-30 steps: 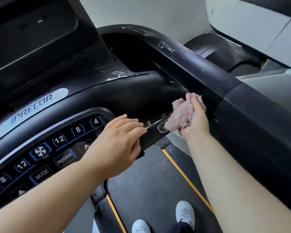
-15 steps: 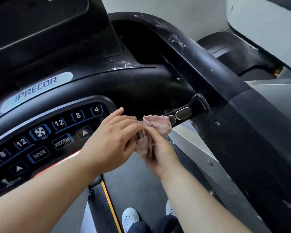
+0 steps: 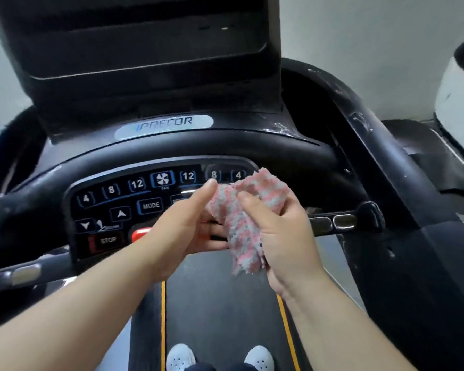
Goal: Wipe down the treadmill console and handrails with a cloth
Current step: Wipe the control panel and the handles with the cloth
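Note:
A pink and grey fluffy cloth [image 3: 245,223] hangs bunched between both hands, just in front of the black treadmill console [image 3: 134,204] with its blue-lit buttons. My right hand [image 3: 284,236] grips the cloth from the right, thumb over it. My left hand [image 3: 182,231] holds its left edge, thumb up against the cloth and fingers curled beneath. The right grip bar with metal sensor pads [image 3: 340,222] runs off behind my right hand. The left grip bar [image 3: 24,274] shows at the lower left. The thick right handrail [image 3: 364,135] carries white smears.
A tall black display housing [image 3: 145,57] rises above the Precor badge [image 3: 164,125]. The belt [image 3: 220,311] with yellow edge lines runs below, two white shoes [image 3: 180,357] standing on it. Another machine [image 3: 458,108] stands at the right edge.
My right hand brought the cloth from the right grip bar's end back to the console's middle, and my left hand left the bar and took hold of the cloth. The view swung left.

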Tool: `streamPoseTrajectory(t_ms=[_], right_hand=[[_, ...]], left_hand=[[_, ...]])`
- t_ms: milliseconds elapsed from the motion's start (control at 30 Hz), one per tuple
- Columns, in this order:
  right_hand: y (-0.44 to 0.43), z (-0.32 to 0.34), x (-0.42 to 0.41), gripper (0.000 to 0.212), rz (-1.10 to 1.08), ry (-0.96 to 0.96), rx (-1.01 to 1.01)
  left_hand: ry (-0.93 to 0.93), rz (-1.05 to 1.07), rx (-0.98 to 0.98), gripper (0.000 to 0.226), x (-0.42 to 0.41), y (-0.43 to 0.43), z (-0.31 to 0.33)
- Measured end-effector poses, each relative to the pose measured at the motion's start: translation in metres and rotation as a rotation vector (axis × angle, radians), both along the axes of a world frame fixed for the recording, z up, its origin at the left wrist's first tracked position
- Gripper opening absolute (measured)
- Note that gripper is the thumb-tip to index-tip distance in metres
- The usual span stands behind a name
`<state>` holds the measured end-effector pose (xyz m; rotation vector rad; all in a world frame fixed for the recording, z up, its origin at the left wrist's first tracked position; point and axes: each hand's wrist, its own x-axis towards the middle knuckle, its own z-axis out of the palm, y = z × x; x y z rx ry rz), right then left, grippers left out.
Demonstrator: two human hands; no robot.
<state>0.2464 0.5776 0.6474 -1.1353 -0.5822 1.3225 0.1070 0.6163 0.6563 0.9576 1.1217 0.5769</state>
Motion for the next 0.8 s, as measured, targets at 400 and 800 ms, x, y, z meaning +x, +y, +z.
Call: streamPoseTrajectory(t_ms=[400,800], right_hand=[[0.022,-0.003,-0.194,0.007,0.126,-0.856,0.455],[0.062,-0.048,-0.232,0.031,0.206,-1.637,0.737]], left_hand=[[0.245,0.759,0.373,0.011,-0.239,-0.022,0.015],[1.106,0.062,0.987,0.037,-0.256,-0.042,-0.086]])
